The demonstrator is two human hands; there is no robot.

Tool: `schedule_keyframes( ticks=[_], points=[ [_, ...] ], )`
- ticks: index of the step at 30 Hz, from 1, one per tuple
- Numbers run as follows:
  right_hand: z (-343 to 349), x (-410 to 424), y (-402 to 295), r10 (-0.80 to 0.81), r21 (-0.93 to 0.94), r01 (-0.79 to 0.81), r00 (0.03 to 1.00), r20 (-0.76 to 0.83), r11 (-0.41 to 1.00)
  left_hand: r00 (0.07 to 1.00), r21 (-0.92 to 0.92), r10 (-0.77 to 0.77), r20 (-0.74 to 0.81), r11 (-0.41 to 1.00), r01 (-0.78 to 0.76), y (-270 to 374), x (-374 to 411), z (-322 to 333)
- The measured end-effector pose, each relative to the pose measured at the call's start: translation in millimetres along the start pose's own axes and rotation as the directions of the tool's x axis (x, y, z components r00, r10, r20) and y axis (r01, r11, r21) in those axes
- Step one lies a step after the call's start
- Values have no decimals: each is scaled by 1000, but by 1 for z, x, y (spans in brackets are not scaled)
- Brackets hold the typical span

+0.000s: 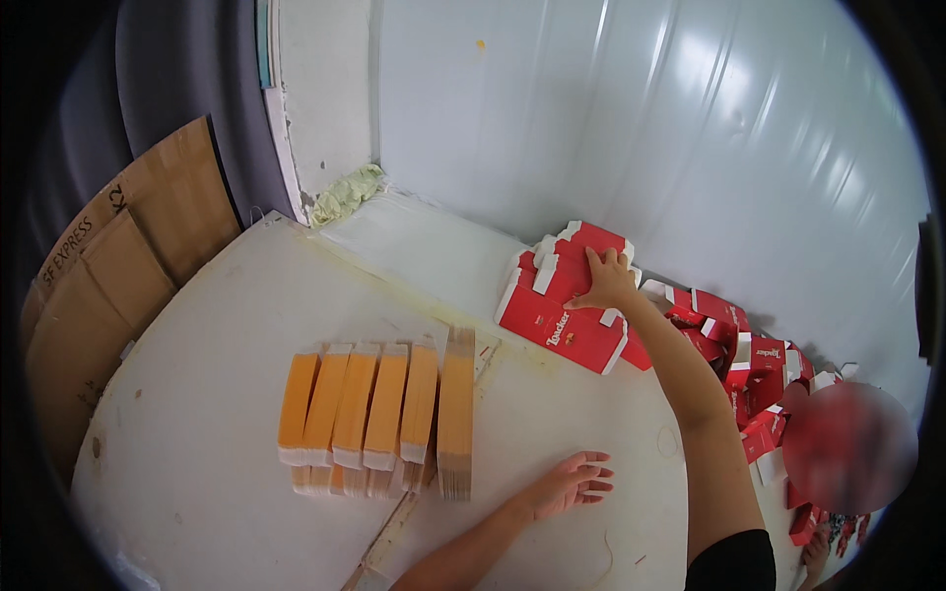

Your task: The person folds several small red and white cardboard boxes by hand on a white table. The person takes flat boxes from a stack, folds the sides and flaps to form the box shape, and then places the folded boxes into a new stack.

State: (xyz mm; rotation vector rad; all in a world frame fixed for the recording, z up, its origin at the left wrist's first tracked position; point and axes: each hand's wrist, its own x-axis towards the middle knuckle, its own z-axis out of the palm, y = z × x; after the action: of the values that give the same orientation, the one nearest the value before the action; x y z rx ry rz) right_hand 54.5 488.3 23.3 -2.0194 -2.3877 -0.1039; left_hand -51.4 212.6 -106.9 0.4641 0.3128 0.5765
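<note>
Flat red printed cartons (558,321) lie in an overlapping pile against the wall side of the white table. My right hand (610,281) reaches onto this pile, its fingers spread over the upper cartons; whether it grips one cannot be told. Above the bare tabletop, my left hand (573,484) is held palm partly up, fingers apart, holding nothing. To the left of it stand several upright bundles of folded orange-yellow card pieces (355,402) with white edges, side by side in a row. A taller brownish bundle (456,414) is at the right end of that row.
Loose red cartons (765,354), some opened up, are heaped along the wall at the right. Another person's hand (815,550) shows at the lower right. Brown cardboard sheets (133,244) lean at the left edge. Crumpled pale green material (347,193) lies in the corner.
</note>
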Motion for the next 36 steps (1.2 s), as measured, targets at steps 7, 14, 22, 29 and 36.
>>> schedule_keyframes(
  ticks=[7,14,22,29,36],
  points=[
    [6,-27,-14,109,55,-107,994,-24,993,1000,24,-4,-16,1000,5,0,3,2],
    [3,-66,-17,148,156,-113,959,-243,981,997,-12,76,-27,997,-77,1,4,-2],
    [-1,-178,-24,-146,76,192,905,-399,978,344,544,887,-307,460,-702,-4,21,-19],
    [-56,-308,13,-78,326,196,937,-341,925,484,189,792,-371,575,-796,4,-6,-10],
    [-88,-422,57,39,645,128,970,-238,754,655,967,750,93,90,-239,2,-52,-10]
  ],
)
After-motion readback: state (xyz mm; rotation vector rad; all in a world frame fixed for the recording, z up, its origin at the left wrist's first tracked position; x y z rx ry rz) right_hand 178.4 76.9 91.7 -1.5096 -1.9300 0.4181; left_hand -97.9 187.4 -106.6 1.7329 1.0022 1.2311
